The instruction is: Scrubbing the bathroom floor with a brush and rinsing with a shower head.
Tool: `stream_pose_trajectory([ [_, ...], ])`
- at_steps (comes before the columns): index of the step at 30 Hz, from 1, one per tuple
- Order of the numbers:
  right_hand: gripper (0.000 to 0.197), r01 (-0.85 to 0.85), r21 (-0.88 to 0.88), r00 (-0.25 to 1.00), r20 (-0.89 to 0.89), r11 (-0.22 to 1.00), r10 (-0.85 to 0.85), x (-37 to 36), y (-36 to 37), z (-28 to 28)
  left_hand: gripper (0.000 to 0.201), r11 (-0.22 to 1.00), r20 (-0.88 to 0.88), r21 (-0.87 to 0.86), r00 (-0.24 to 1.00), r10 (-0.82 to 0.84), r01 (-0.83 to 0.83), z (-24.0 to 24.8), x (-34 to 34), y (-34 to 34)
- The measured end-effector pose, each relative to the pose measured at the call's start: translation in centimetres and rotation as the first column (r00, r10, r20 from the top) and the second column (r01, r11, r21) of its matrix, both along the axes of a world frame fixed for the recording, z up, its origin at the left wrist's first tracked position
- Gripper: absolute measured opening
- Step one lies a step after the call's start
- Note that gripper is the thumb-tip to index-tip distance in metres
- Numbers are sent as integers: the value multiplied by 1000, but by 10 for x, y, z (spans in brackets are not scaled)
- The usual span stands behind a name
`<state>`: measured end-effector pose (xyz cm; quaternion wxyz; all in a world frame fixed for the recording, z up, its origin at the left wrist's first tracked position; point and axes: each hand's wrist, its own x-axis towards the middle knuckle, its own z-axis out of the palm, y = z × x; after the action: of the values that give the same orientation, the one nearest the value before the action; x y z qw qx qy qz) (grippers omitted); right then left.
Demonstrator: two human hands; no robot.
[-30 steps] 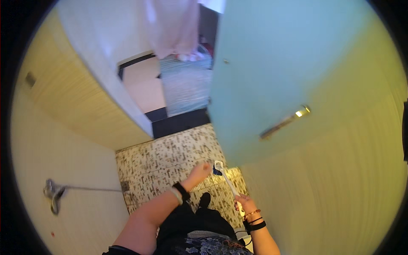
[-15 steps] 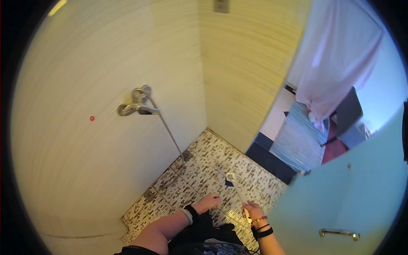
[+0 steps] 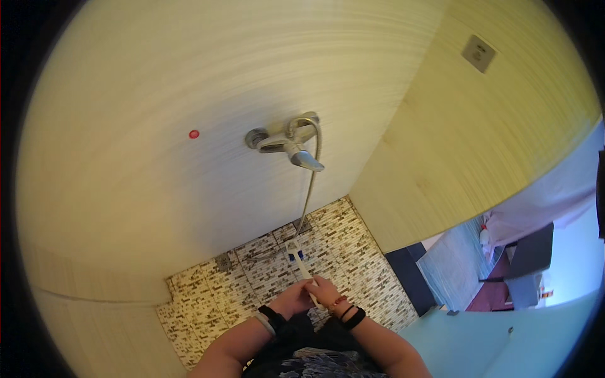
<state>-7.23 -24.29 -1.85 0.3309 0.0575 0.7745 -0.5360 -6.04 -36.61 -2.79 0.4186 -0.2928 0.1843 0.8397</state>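
A scrub brush [image 3: 304, 269] with a long white handle and blue bristles points away from me, its head above the tiled floor. My right hand [image 3: 324, 292] is closed round the handle. Against it on the left, my left hand [image 3: 293, 298] is closed at the same handle, its fingertips partly hidden where the two hands meet. Beyond the brush head, a metal shower hose [image 3: 309, 192] hangs from a chrome mixer tap [image 3: 290, 142] on the wall.
Brown-and-cream mosaic tiles [image 3: 353, 261] cover the floor, with a square drain [image 3: 224, 262] by the wall. A dark sill [image 3: 408, 277] borders a blue striped mat [image 3: 450, 264] at right. A bluish glass door [image 3: 479, 343] stands at lower right.
My view has turned left toward the tap wall. My left hand has come over to my right hand at the brush handle, and the brush head now lies near the hose.
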Motion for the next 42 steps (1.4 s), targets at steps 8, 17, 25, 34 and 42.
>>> stream_pose_trajectory([
  [8, 38, -235, -263, 917, 258, 935, 303, -58, -14, 29, 20, 885, -2, -265, 918, 396, -382, 20, -9, -35],
  [17, 34, -473, 748, 362, -317, 465, 877, -224, -3, -64, 11, 578, 122, -411, 586, 801, -705, -12, 32, -27],
  [25, 21, -286, 872, 58, 430, -397, 901, -316, -37, -153, 12, 364, 296, -347, 267, 917, -864, -22, 82, 4],
  [34, 28, -386, 775, -213, 454, -501, 865, -188, -59, -234, 14, 199, 324, -496, 33, 946, -845, -46, 134, 27],
  [42, 30, -715, 553, -139, 487, -427, 862, -83, -160, -266, 11, 24, 266, -498, -126, 956, -867, -57, 195, 34],
])
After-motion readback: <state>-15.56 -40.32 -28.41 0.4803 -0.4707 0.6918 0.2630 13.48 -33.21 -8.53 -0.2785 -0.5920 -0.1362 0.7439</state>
